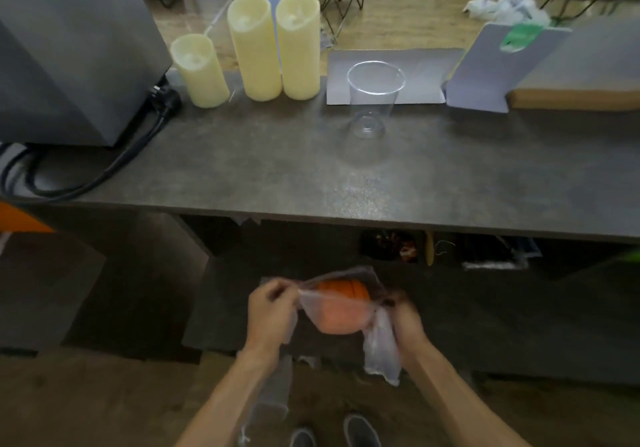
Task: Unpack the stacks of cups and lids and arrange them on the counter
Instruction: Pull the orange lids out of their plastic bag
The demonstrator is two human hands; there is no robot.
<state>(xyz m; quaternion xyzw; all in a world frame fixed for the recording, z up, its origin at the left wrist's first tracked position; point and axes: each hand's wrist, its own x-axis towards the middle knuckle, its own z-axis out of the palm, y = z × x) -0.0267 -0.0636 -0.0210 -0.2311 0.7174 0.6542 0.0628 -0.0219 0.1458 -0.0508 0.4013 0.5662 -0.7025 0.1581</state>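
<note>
Lids, orange ones [341, 291], sit stacked inside a clear plastic bag [332, 308] held low in front of the person, below the counter's [277, 169] near edge and well short of its top. Going left to right: a grey box-shaped machine [69, 48] fills the counter's far left corner, its black cable [104, 169] looping across the surface. Next stand three cream cylinders [256, 48], upright and close together near the back edge. Further right a single clear cup [372, 100] stands open end up, apart from the rest; it looks like the first piece already set out. Behind and right of it lie pale flat sheets [388, 76] and a folded card [491, 69].

Down at the bag, the left hand [268, 311] pinches the bag's upper left edge, fingers curled on the film. The right hand [405, 315] is blurred but appears to grip the bunched plastic on the other side. Pulling from opposite sides probably serves to spread the bag's mouth so the stack can come out.
</note>
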